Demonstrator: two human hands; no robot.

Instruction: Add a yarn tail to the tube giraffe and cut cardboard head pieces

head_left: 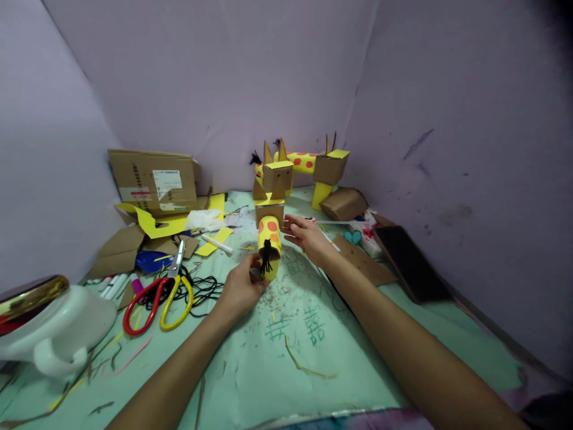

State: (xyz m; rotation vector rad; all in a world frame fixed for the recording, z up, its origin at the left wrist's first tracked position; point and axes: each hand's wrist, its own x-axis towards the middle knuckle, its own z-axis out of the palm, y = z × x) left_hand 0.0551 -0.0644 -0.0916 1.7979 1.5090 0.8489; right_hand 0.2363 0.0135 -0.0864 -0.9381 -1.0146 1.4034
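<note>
In the middle of the table stands a cardboard animal, a yellow tube body with orange spots, a brown box head with pointed ears and a black yarn tail facing me. My left hand is curled at its rear left side, thumb and fingers closed about the lower part. Beside the head on the right, my right hand has its fingers stretched out and apart, close to the animal. Whether those fingertips touch it I cannot tell. Behind it are a similar cardboard animal and another one at the right.
Red-and-yellow-handled scissors lie on black yarn at left. A white mug is at the near left. Cardboard leans on the back wall among yellow paper scraps. A dark phone-like slab lies at right.
</note>
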